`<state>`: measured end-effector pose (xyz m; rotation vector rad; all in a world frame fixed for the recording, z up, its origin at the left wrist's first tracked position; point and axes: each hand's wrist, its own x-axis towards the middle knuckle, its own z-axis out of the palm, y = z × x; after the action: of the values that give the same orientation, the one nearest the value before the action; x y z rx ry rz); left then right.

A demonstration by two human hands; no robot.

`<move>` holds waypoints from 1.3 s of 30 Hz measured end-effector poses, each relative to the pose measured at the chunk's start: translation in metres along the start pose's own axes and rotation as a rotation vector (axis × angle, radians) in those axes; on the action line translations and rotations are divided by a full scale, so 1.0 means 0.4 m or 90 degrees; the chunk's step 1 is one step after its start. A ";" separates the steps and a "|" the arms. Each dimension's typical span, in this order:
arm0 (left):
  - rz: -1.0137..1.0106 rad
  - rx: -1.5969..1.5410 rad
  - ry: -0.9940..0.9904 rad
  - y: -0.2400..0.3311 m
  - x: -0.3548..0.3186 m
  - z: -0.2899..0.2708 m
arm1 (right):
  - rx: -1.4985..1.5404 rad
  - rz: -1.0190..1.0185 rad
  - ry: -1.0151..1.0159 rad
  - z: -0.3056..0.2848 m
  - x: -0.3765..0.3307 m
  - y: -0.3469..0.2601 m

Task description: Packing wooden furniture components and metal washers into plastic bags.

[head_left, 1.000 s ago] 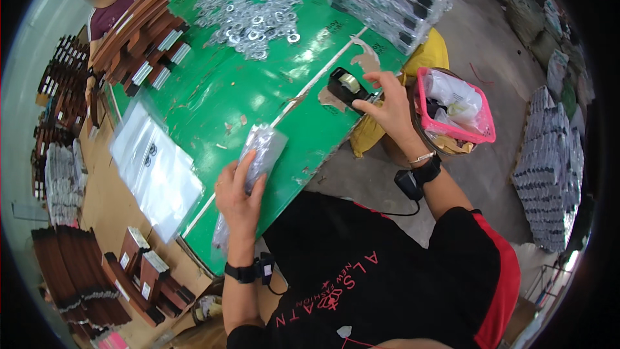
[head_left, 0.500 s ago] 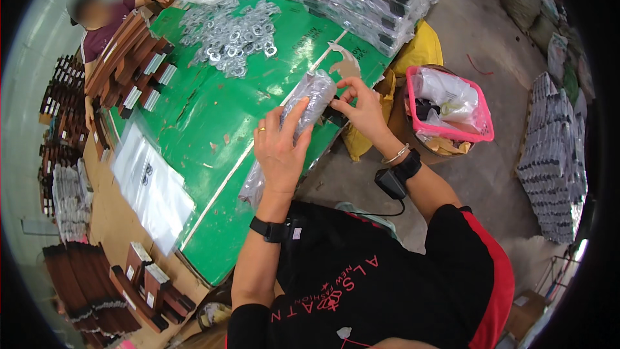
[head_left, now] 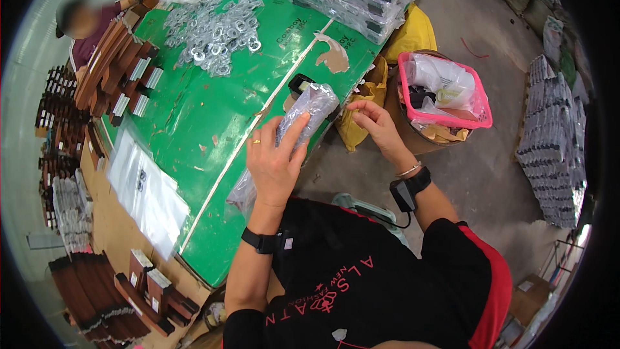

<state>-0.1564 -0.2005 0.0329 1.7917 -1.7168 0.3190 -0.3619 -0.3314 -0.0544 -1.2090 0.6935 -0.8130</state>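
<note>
The left hand (head_left: 274, 163), just left of the frame's centre, has its grip clamped on a packet (head_left: 318, 103) of clear film, thumb on one side and fingers over the top. The packet lies slantwise over the green tabletop (head_left: 187, 119), its upper end near the tabletop's right edge and its lower end showing to the left of the wrist. Whether it rests fully on the surface cannot be told.

The right hand (head_left: 382, 132) is right of centre, just beyond the packet's upper end and apart from it. Its thumb and forefinger are close together; whether that grip has anything thin in it cannot be told.

A black tape dispenser (head_left: 299, 83) shows behind the packet's upper end, partly covered by it. Above that lies a torn paper scrap (head_left: 334, 58). A pile of rings (head_left: 216, 39) sits upper left of centre, and a wrapped stack (head_left: 361, 1) stands at the top. Clear bags (head_left: 145, 184) lie at the left edge of the tabletop. Right of the right hand is a pink basket (head_left: 452, 121). A co-worker (head_left: 93, 35) stands at upper left, beside brown parts (head_left: 110, 74).
</note>
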 end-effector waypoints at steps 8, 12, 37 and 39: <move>0.031 0.028 -0.018 0.007 0.000 0.001 | 0.077 0.056 0.035 0.024 0.032 0.062; 0.017 0.031 -0.021 0.006 -0.019 -0.013 | 0.014 0.053 0.034 0.036 0.036 0.159; -0.037 0.443 -0.004 -0.051 -0.259 -0.052 | -0.400 -0.083 -0.077 0.413 0.002 -0.059; -0.034 0.444 -0.014 -0.046 -0.260 -0.049 | -0.457 -0.082 -0.075 0.409 0.003 -0.065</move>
<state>-0.1464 -0.1058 -0.0165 2.3142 -1.6841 0.9722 -0.2311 -0.2508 0.0070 -1.9468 0.8487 -0.5997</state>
